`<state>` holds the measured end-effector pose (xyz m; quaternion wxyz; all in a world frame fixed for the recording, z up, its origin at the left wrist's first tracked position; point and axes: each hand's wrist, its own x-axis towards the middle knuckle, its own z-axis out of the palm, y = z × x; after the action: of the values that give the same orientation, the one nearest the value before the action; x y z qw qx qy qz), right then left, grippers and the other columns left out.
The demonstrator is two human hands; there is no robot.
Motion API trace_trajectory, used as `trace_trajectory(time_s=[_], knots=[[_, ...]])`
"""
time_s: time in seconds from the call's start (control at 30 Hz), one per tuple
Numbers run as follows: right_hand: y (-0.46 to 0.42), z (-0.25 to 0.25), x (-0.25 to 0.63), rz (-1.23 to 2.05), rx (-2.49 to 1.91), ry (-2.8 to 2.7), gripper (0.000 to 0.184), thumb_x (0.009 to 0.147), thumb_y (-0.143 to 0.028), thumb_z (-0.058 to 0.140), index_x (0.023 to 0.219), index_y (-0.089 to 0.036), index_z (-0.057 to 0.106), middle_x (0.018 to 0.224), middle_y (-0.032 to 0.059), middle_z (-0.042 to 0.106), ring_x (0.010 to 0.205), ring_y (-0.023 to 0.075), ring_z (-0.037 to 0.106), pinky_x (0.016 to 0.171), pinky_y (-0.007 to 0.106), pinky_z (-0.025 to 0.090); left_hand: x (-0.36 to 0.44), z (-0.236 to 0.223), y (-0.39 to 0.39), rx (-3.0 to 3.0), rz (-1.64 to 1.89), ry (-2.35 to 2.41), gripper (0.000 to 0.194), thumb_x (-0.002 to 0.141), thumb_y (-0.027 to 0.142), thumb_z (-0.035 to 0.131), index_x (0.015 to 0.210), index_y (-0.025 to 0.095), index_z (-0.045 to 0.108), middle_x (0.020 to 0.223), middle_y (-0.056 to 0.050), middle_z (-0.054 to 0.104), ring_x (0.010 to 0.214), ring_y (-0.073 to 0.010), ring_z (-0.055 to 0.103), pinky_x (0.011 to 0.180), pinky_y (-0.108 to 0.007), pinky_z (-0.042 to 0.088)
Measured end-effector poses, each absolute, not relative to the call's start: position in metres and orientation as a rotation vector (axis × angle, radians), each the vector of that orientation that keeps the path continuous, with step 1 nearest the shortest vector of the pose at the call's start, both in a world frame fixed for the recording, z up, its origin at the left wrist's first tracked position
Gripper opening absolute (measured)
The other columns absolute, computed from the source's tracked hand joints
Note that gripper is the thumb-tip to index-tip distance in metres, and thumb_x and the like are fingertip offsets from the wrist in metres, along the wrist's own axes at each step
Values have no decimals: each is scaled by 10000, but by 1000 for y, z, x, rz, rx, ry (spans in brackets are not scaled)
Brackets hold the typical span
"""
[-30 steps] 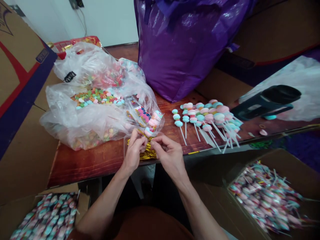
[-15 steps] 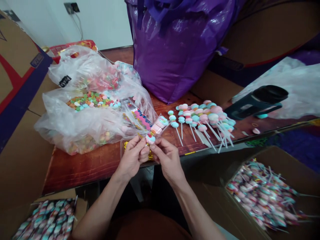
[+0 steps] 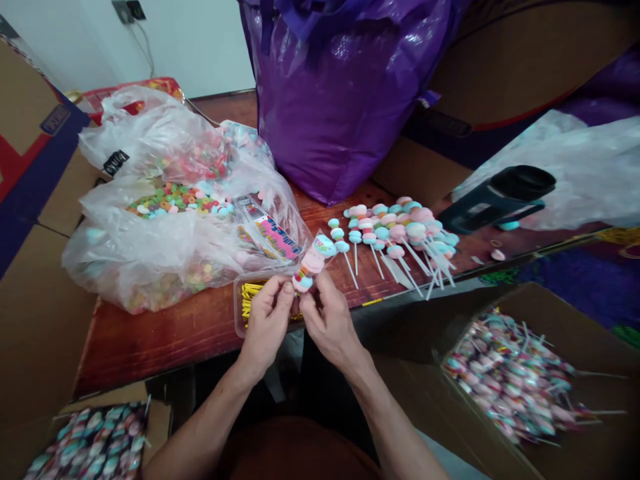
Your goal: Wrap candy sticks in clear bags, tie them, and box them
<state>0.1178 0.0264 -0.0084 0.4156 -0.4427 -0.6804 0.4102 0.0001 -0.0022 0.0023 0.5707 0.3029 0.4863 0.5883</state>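
Between my hands stands a marshmallow skewer (image 3: 315, 259) in a clear wrapper, tilted up to the right, with pink and blue marshmallows and coloured candy rings. My left hand (image 3: 269, 321) pinches at its lower end, thumb against fingers. My right hand (image 3: 331, 319) closes round the base from the other side; its fingertips are partly hidden. The stick is out of sight behind the fingers. Just behind my left hand, a clear plastic tub (image 3: 239, 308) holds gold twist ties (image 3: 249, 300). Unwrapped marshmallow skewers (image 3: 400, 227) lie in a heap right of my hands.
Plastic bags (image 3: 145, 237) of candy rings and marshmallows fill the table's left side. A large purple bag (image 3: 340, 113) stands behind. At right lies a dark tumbler (image 3: 495, 200). Boxes of wrapped skewers sit low at right (image 3: 505, 380) and left (image 3: 93, 440).
The gold tie end that stuck out by my left fingers no longer shows. My fingers have shifted round the wrapper's base. The whole view has moved slightly, with the table things sliding left.
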Motion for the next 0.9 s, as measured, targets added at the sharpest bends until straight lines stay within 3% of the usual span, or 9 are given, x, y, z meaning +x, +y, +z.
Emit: trace_trajectory(time_s=[0.1,0.2,0.27,0.33,0.43,0.57,0.73,0.83,0.9], knots=[[25,-6,119,1256,-1098,-1579,44,900,-246,483,864,-225,497,716,-37,522,600,120,484,578,239,425,0,3,-3,755,1393,1173,263,734,355,835,875,156,735,796,-30,665,767,-140,598,708,-222,477],[22,-7,120,1449,-1060,-1441,161,951,-316,486,817,-228,479,630,-66,490,471,88,401,473,211,382,-3,3,1,569,1347,1100,313,679,364,869,827,138,713,639,13,585,539,-64,463,505,-177,365],[19,-10,120,1280,-1086,-1513,172,981,-304,473,839,-222,523,676,-38,566,535,101,508,534,220,451,-5,4,5,393,1277,1005,371,622,368,904,768,134,655,583,51,512,450,-16,322,428,-152,242],[17,-13,121,933,-1083,-1655,183,994,-233,443,928,-217,613,816,25,670,739,143,647,694,261,533,-7,5,10,256,1218,943,437,555,335,942,744,135,602,593,70,487,435,4,297,414,-132,202],[20,-19,125,476,-990,-1810,259,983,-153,456,1041,-212,702,1002,98,729,954,184,702,834,297,563,-7,6,14,127,1158,907,506,486,288,973,781,140,589,608,84,471,440,-2,360,402,-119,224],[27,-24,129,211,-918,-1901,224,953,-135,535,992,-219,738,957,97,744,888,191,718,796,310,584,-2,6,12,52,1122,845,518,479,272,977,805,144,595,613,84,484,453,-5,381,408,-115,272],[24,-20,123,279,-971,-1840,194,954,-138,500,891,-198,674,838,86,700,795,189,667,749,319,549,8,2,9,103,1176,852,429,564,318,946,797,168,618,649,64,531,511,-30,459,472,-140,360],[18,-13,122,482,-1079,-1681,160,954,-167,510,840,-198,619,777,45,649,714,161,616,675,282,503,12,1,12,197,1199,820,395,584,365,932,826,184,678,738,16,614,661,-104,576,606,-215,477],[15,-4,127,707,-1157,-1527,137,947,-206,536,826,-201,602,735,10,618,644,136,575,602,249,467,13,7,15,303,1187,740,405,645,489,875,870,191,719,826,-30,657,782,-171,618,705,-285,515]])
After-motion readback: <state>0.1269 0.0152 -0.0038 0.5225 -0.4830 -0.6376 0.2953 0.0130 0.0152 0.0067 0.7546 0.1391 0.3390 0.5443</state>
